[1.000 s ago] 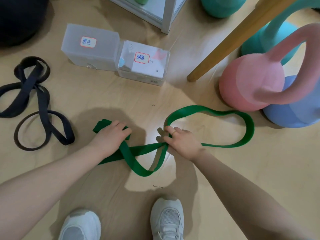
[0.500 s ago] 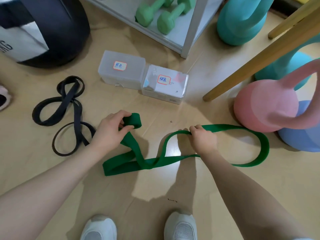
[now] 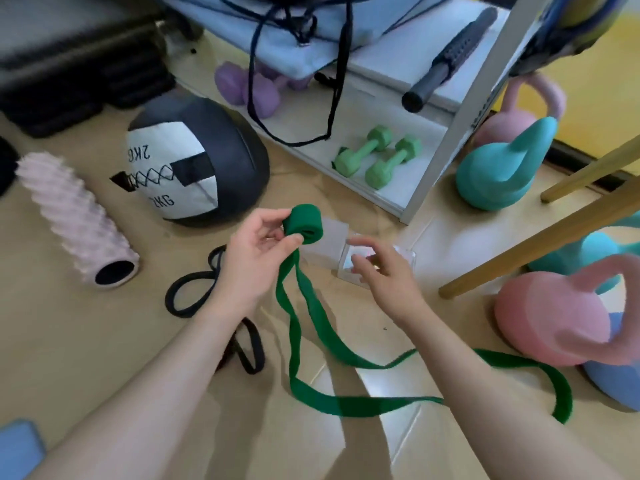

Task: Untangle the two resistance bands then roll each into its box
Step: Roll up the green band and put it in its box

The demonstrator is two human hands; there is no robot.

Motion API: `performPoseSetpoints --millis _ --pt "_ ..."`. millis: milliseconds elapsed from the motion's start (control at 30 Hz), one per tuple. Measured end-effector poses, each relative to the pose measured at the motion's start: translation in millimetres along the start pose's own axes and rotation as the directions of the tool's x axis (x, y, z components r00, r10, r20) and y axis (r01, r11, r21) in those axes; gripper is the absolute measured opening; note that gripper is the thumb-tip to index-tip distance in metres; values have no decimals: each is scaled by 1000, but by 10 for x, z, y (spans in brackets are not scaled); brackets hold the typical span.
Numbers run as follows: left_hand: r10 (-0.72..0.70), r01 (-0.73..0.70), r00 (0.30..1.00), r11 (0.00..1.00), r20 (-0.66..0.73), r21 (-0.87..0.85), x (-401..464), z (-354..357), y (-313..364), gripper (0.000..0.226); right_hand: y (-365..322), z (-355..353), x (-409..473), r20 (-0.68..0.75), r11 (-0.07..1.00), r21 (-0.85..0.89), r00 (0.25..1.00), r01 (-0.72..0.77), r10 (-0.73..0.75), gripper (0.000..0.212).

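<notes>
Green band [image 3: 313, 407]: loose length trails on the floor under both forearms. Left hand [image 3: 258, 252] pinches the rolled end [image 3: 304, 224], raised off the floor; earlier the roll was smaller and lower. Right hand [image 3: 381, 271] has let go, fingers spread, hovering over the boxes [image 3: 332, 237]. Black band [image 3: 194, 292] lies left.

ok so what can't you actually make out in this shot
All in the head view:
- Two clear boxes: mostly behind the hands and the green band; labels unreadable.
- Black band: its middle is behind the left forearm, so any remaining twist is unknowable.
- Right hand: motion-blurred fingers; contact with the box is unclear.
- Green band: part passes under the right forearm.
- Blue object: cut off at the bottom-left edge.
</notes>
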State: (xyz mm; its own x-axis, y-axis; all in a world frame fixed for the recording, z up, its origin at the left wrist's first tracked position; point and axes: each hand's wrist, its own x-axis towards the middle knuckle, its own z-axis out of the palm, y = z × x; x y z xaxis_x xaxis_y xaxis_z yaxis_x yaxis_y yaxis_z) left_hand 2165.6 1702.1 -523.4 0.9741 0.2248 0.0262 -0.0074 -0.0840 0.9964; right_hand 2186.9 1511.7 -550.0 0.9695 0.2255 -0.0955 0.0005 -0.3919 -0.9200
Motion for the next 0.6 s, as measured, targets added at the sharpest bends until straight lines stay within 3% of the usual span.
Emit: performPoseSetpoints --millis 100,167,300,400,500,600 --pt "29 -35 996 997 79 70 -19 -54 -9 35 -419 145 59 22 974 168 987 153 -159 24" --pt "-19 8 994 994 107 105 -101 -70 -119 35 -414 278 55 54 975 184 989 128 -140 25" --pt "-75 35 989 958 128 285 -235 -134 -383 32 -140 463 -68 75 990 141 996 27 -38 26" --pt "-122 40 974 923 193 383 -273 -170 -490 31 3 387 -55 196 1000 -11 980 29 -26 29" --pt "-136 30 962 913 237 406 -311 -127 -530 34 109 336 -25 272 998 -51 962 23 -8 31" --pt "-133 61 965 951 224 303 -352 -67 -564 32 179 358 -81 243 991 132 970 -7 -25 28"
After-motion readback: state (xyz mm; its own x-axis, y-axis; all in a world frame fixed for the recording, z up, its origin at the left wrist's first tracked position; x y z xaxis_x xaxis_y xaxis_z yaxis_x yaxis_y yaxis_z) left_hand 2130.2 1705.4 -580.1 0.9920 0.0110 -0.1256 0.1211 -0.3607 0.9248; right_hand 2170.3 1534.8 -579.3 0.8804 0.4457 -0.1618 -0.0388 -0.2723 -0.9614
